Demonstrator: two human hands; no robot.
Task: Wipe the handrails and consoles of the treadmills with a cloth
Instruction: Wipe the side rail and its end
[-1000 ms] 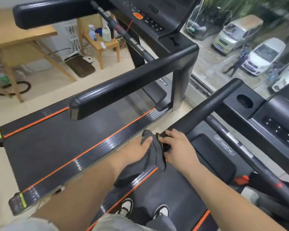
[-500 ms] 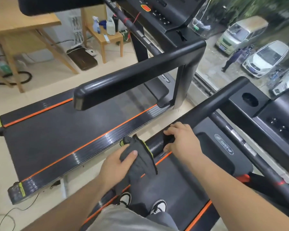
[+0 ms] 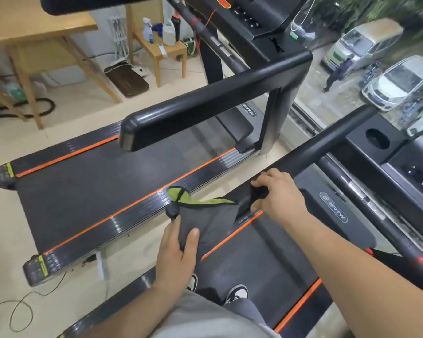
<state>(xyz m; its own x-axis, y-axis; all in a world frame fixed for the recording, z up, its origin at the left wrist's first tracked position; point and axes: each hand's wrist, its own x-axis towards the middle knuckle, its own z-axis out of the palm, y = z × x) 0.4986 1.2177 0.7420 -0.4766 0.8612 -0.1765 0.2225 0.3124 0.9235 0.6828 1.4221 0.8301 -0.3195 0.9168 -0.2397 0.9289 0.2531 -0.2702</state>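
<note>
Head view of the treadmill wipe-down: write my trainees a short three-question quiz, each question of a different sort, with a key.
1. True or false: the left hand holds nothing.
2. Where does the right hand hold the cloth? A on the wooden table; B at the end of the near handrail; C on the orange console button.
3. Fill in: the cloth's turned-up underside is ____.
Key: 1 false, it holds the cloth; 2 B; 3 green.

A small gym room: two treadmills (image 3: 95,191) side by side beside a window (image 3: 352,76).
</note>
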